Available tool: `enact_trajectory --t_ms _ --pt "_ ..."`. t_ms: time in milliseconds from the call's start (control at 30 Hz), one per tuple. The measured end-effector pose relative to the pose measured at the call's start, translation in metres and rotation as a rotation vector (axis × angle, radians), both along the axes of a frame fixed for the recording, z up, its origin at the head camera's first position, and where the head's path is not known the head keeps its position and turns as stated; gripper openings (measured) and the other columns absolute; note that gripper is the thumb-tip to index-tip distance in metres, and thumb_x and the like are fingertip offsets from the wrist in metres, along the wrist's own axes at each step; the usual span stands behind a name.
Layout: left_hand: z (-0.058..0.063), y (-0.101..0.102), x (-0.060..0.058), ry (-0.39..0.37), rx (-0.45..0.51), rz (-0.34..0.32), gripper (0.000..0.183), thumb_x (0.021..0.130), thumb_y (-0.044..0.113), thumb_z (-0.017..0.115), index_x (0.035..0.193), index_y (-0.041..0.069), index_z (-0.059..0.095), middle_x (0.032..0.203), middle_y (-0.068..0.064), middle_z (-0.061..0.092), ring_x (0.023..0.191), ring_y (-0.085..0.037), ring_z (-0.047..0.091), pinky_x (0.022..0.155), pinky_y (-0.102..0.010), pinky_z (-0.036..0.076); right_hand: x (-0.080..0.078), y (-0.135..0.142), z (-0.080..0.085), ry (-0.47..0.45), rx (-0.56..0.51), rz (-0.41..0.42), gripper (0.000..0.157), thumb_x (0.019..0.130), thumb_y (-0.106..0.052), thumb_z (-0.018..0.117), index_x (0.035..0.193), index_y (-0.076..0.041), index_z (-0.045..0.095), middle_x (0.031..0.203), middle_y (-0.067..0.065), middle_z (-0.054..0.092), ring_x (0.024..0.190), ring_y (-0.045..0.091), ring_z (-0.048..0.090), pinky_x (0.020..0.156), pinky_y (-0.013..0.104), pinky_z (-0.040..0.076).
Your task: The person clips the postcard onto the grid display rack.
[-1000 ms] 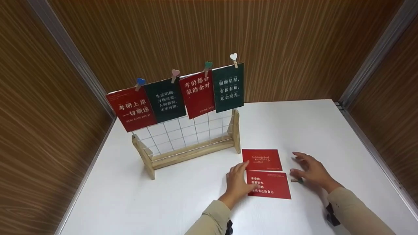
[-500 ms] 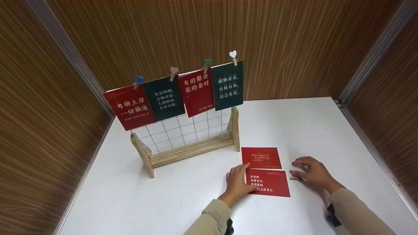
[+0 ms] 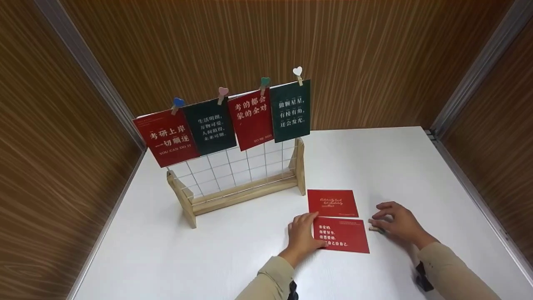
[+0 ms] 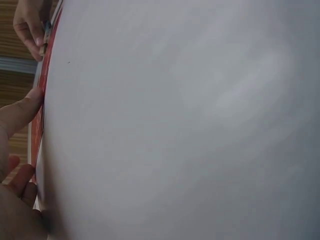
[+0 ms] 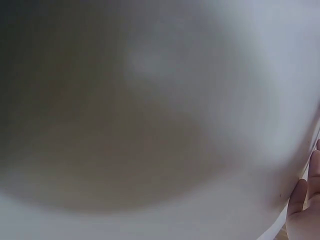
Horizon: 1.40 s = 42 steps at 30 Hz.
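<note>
My left hand (image 3: pixel 301 237) rests at the left end of the lower red card (image 3: pixel 347 235), printed with white characters. Its thumb lies on that card's lower left and a fingertip reaches the seam with the upper red card (image 3: pixel 333 203). In the left wrist view the cards appear edge-on as a red strip (image 4: pixel 37 131). To the right, my right hand (image 3: pixel 402 223) hovers with relaxed, bent fingers at a small wooden clothespin (image 3: pixel 376 229). Thumb and fingertips are right beside the clothespin (image 4: pixel 43 48); its green end is mostly hidden under the hand in the head view.
A wooden stand with a wire grid (image 3: pixel 233 193) stands left of the cards. Red and green cards hang along its top from heart clothespins, such as a white one (image 3: pixel 297 71). Wood-patterned walls (image 3: pixel 366 62) surround the white table (image 3: pixel 137 258).
My right hand has lowered slightly and its fingers have drawn closer together around the clothespin. The left thumb has slid a little down and left on the lower card.
</note>
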<state>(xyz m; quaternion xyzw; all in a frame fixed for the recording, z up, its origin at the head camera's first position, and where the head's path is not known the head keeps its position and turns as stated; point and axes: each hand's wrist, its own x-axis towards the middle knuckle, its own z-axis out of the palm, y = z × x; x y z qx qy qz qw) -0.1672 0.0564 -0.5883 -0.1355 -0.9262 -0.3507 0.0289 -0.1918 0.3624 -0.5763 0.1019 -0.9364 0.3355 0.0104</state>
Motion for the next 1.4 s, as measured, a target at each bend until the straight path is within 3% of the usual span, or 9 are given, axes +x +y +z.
enact_trajectory --t_ms 500,833,1167,1400 --pt "0.0018 0.0002 -0.0018 -0.001 -0.007 -0.007 0.086 0.058 0.030 0.091 0.134 0.014 0.054 0.124 0.000 0.056 0.116 -0.020 0.045 0.094 -0.036 0.034 0.0017 -0.0033 0.0027 -0.023 -0.009 -0.015 0.005 0.079 -0.016 0.078 0.081 -0.014 0.075 0.116 0.019 0.057 0.114 0.043 0.048 0.092 0.060 0.039" --pt "0.0051 0.0003 -0.0021 -0.063 0.000 -0.028 0.084 0.061 0.030 0.090 0.136 0.018 0.053 0.116 0.005 0.054 0.114 -0.017 0.041 0.094 -0.035 0.032 -0.0002 -0.0033 0.0022 -0.056 -0.003 -0.032 0.010 0.080 -0.023 0.078 0.083 -0.014 0.074 0.118 0.019 0.056 0.117 0.045 0.046 0.094 0.061 0.037" --pt "0.0079 -0.0015 -0.0044 -0.046 -0.053 -0.044 0.091 0.055 0.034 0.092 0.135 0.018 0.053 0.113 0.001 0.052 0.107 -0.016 0.041 0.089 -0.032 0.034 -0.0005 -0.0007 0.0000 -0.016 -0.028 -0.011 0.007 0.079 -0.014 0.078 0.079 -0.017 0.072 0.114 0.017 0.058 0.112 0.041 0.050 0.093 0.059 0.040" --pt "0.0097 0.0006 -0.0033 -0.083 0.033 -0.063 0.090 0.056 0.025 0.093 0.136 0.021 0.051 0.111 0.005 0.045 0.108 -0.014 0.039 0.092 -0.033 0.034 -0.0011 0.0002 -0.0014 -0.032 -0.043 -0.026 0.007 0.079 -0.015 0.078 0.080 -0.018 0.072 0.113 0.015 0.059 0.112 0.040 0.051 0.093 0.058 0.040"
